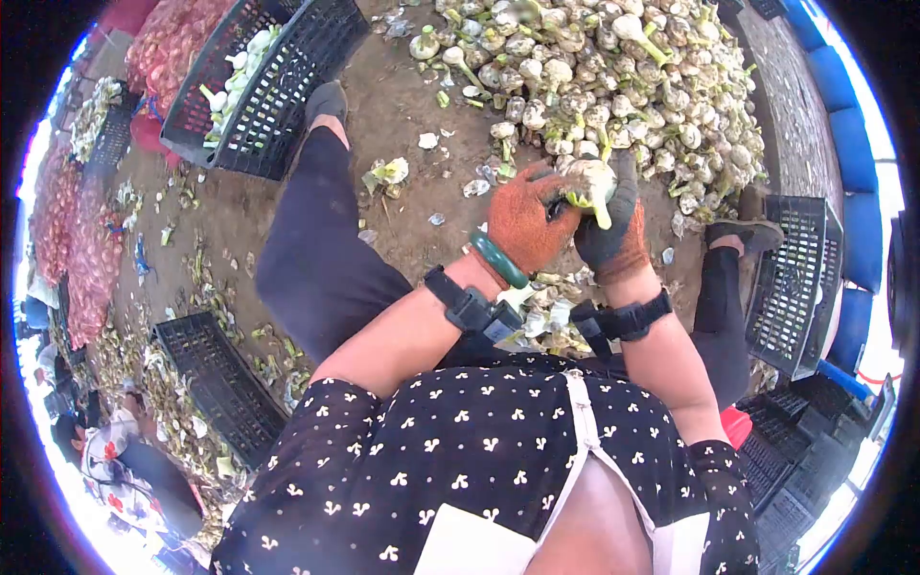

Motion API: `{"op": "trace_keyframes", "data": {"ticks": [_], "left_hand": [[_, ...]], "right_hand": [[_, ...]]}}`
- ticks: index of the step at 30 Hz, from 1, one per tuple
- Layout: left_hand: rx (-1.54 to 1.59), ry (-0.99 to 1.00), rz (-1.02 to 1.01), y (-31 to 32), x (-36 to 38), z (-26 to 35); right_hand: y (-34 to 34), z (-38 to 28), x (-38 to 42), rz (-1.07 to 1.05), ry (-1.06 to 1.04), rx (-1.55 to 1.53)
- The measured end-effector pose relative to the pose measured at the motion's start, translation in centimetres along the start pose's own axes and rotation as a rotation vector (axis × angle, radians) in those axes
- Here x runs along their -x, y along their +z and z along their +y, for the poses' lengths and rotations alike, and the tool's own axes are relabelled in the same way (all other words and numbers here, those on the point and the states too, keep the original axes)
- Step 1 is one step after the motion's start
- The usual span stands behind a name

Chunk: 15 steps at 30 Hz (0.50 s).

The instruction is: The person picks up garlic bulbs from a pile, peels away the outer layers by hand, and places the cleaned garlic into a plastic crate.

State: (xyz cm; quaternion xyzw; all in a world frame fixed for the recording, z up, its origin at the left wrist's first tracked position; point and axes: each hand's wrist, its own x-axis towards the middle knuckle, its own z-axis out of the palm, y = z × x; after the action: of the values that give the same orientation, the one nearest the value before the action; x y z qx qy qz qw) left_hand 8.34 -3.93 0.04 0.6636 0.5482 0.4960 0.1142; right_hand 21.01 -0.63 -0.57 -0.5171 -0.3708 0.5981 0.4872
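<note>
A garlic bulb [592,179] with a short green stem is held between my two gloved hands, in front of my lap. My left hand [530,218], in an orange glove with a green bangle at the wrist, is closed with its fingertips at the bulb's left side. From the right, my right hand [615,230] wraps its dark-palmed orange glove round the bulb. Just beyond the hands rises a big heap of garlic bulbs [575,72], many of them soil-stained. Under my wrists, pale peelings and trimmed scraps [551,311] lie between my legs.
At the upper left a black crate [287,105] holds cleaned bulbs, with red mesh sacks [91,249] farther left. Another black crate [220,383] lies at the lower left; one more crate [791,287] stands by my right foot. A person [129,450] sits at the far left.
</note>
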Motion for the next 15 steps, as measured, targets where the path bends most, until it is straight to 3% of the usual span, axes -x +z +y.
{"op": "trace_keyframes", "data": {"ticks": [1,2,3,4,5,7,8,9,10,11,12,14,15], "left_hand": [[0.001,0.004,-0.008,0.1,0.1,-0.1],[0.194,-0.199,-0.133,0.1,0.1,-0.4],[0.385,-0.403,-0.26,0.0,0.2,-0.7],[0.456,-0.53,-0.375,-0.1,0.0,-1.2],[0.458,-0.529,-0.377,-0.4,0.1,-1.5],[0.584,-0.639,-0.122,-0.8,0.0,-1.8],[0.558,-0.492,-0.005,-0.2,0.6,-3.7],[0.554,-0.494,-0.007,-0.9,-0.2,-5.1],[0.808,-0.648,0.051,-2.1,-0.8,-6.9],[1.063,-0.8,0.117,-3.0,-1.1,-8.0],[1.06,-0.804,0.123,-4.2,-2.0,-7.3],[-0.014,-0.686,-0.57,-6.6,-4.9,-4.7],[-0.015,-0.687,-0.564,-5.9,-3.9,-5.1]], "right_hand": [[-1.0,1.9,-1.0,0.029,-0.419,0.463],[-2.3,3.5,-2.6,0.023,-0.253,0.322],[-2.1,3.0,-2.3,0.031,-0.253,0.318],[-2.0,2.4,-1.9,-0.16,-0.111,-0.016],[-1.7,1.8,-1.5,-0.352,0.033,-0.348],[0.5,-0.6,0.3,-0.296,0.1,-0.426],[2.0,-2.9,1.4,-0.186,0.33,-0.576],[2.8,-4.0,1.8,-0.07,0.562,-0.722],[0.0,-0.8,0.6,-0.455,0.527,-0.882],[-0.5,-0.1,0.3,-0.71,0.558,-1.033],[-0.7,-0.6,0.7,-0.61,0.616,-0.976],[-1.0,-1.0,1.1,-0.399,0.599,-0.684],[-1.1,-0.4,1.0,-0.288,0.522,-0.459]]}}
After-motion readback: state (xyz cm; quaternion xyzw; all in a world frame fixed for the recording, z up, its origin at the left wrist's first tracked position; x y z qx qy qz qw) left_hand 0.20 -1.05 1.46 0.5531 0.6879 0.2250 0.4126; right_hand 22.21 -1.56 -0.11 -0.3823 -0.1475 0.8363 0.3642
